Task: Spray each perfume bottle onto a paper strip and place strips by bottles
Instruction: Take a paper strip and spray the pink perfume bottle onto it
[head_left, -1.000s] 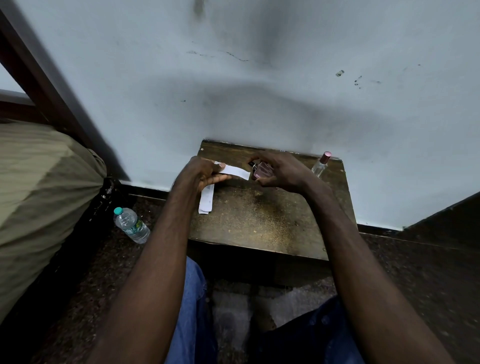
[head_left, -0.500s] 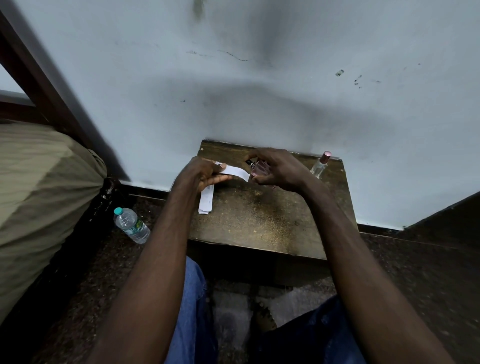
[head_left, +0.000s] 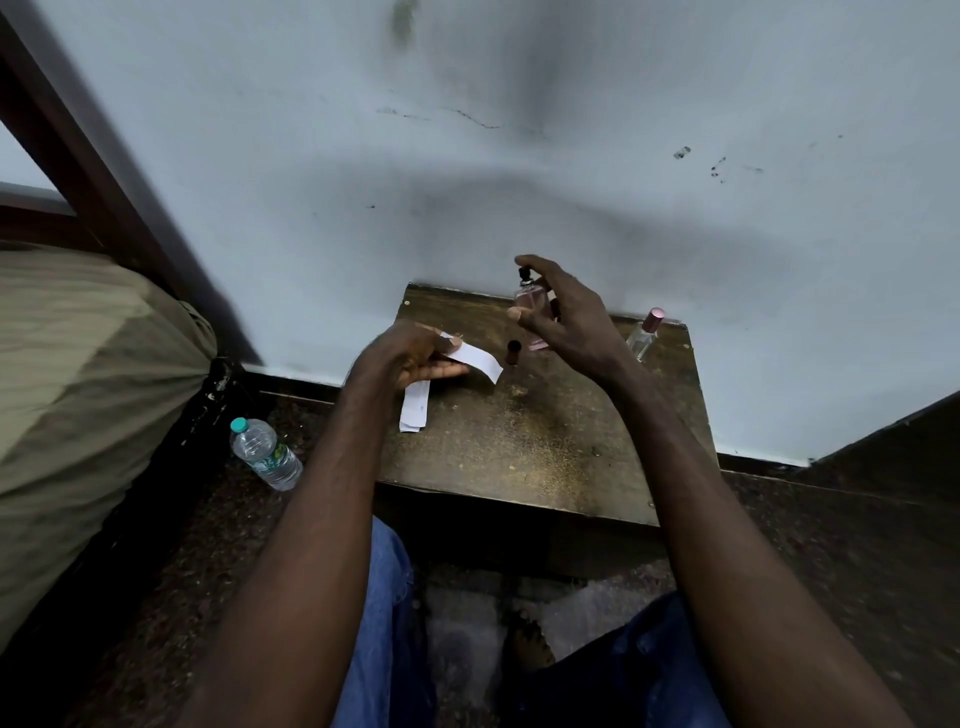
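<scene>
My right hand (head_left: 566, 317) holds a small pink perfume bottle (head_left: 531, 296) upright above the back of the wooden stool (head_left: 519, 452), forefinger on top of its dark sprayer. Its dark cap (head_left: 513, 352) stands on the stool just below. My left hand (head_left: 415, 356) pinches a white paper strip (head_left: 475, 356) that points right toward the bottle. More white strips (head_left: 415, 408) lie under my left hand. A second clear bottle with a pink cap (head_left: 644, 335) stands at the stool's back right.
A plastic water bottle (head_left: 265, 454) lies on the floor left of the stool. An olive cushion (head_left: 78, 395) fills the left side. The pale wall (head_left: 467, 182) rises right behind the stool. My knees in blue jeans (head_left: 384, 623) are below.
My right hand has lifted the pink bottle up off the stool and turned it upright. The dark cap now shows on the stool. My left hand and strip stayed about where they were.
</scene>
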